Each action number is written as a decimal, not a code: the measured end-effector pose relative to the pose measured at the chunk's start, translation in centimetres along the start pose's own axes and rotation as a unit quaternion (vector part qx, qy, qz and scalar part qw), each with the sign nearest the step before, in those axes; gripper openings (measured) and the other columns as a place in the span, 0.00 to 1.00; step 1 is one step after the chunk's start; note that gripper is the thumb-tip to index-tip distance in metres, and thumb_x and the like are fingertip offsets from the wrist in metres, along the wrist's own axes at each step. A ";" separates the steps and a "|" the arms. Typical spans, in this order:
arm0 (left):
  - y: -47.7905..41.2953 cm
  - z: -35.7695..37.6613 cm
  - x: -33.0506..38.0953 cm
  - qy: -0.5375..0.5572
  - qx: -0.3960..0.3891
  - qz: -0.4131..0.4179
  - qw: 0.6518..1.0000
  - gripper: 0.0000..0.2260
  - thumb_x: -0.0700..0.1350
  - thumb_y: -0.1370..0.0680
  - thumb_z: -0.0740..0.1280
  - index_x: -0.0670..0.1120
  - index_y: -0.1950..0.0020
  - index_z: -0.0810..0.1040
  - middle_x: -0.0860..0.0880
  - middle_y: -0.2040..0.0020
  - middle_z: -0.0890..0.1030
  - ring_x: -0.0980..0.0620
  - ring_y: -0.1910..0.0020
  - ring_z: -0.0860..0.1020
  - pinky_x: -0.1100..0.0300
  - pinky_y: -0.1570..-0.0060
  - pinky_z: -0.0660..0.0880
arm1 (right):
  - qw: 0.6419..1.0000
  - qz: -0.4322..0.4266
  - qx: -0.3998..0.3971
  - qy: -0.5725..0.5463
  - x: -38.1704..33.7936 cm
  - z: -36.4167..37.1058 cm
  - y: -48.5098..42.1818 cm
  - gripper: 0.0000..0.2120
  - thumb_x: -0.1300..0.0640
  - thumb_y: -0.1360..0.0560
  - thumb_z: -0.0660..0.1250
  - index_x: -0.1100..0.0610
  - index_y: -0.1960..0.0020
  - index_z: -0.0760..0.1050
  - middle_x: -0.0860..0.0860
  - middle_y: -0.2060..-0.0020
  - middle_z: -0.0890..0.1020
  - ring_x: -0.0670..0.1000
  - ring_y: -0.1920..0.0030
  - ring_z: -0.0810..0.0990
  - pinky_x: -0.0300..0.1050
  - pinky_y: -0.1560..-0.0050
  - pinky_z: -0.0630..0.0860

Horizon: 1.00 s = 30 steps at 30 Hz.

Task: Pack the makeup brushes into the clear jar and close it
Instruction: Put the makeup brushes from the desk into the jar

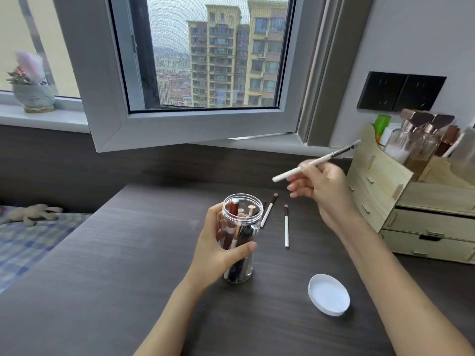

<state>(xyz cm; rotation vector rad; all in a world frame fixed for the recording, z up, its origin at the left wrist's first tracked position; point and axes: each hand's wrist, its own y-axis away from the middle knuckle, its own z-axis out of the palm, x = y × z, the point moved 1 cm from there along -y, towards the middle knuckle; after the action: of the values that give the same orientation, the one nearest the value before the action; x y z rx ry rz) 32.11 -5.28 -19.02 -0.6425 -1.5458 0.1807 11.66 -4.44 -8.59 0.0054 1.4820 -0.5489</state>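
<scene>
Head view, left hand (218,242) gripping jar (241,227)

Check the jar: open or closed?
Open. The jar has a bare rim, and its white lid lies on the table.

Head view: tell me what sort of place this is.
Probably a bedroom in a high-rise flat: a bed with a checked cover beside the desk, a wooden organiser of cosmetics bottles, tower blocks through the window.

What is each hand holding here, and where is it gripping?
The left hand wraps the clear jar around its middle. The right hand pinches a white-handled brush along its handle.
</scene>
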 end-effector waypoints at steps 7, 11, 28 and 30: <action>0.1 0.0 0.1 0.009 0.005 0.003 1.000 0.32 0.47 0.37 0.78 0.61 0.37 0.70 0.60 0.43 0.81 0.59 0.46 0.80 0.70 0.48 0.73 | 0.868 -0.191 -0.145 0.435 -3.1 5.9 4.5 0.07 0.54 0.29 0.69 0.55 0.56 0.83 0.44 0.51 0.82 0.47 0.45 0.77 0.44 0.42 0.71; 0.0 -0.2 0.1 0.003 0.000 0.007 1.000 0.31 0.48 0.37 0.78 0.59 0.37 0.69 0.58 0.44 0.81 0.55 0.45 0.81 0.64 0.48 0.76 | 0.823 -0.149 -0.229 0.497 -1.9 7.5 4.5 0.11 0.53 0.26 0.66 0.59 0.55 0.84 0.50 0.44 0.82 0.50 0.37 0.72 0.50 0.34 0.63; -0.1 -0.1 -0.2 -0.007 0.002 0.013 1.000 0.31 0.50 0.38 0.78 0.65 0.40 0.69 0.65 0.45 0.80 0.64 0.47 0.79 0.72 0.48 0.72 | 0.780 0.207 0.031 0.589 10.5 -1.5 -2.9 0.19 0.46 0.26 0.65 0.58 0.43 0.78 0.58 0.41 0.80 0.60 0.39 0.78 0.47 0.46 0.74; -0.1 -0.2 -0.3 -0.009 0.003 0.015 1.000 0.31 0.50 0.38 0.78 0.67 0.40 0.69 0.65 0.45 0.80 0.64 0.46 0.79 0.73 0.48 0.72 | 0.762 0.211 0.037 0.611 11.6 -1.5 -2.9 0.21 0.45 0.26 0.65 0.58 0.40 0.76 0.58 0.39 0.79 0.60 0.39 0.77 0.47 0.47 0.74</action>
<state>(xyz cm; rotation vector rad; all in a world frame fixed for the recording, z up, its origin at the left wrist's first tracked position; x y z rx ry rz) 32.26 -5.50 -19.20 -0.6609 -1.5533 0.2136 9.11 -10.50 -18.67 0.9010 2.6209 -0.1767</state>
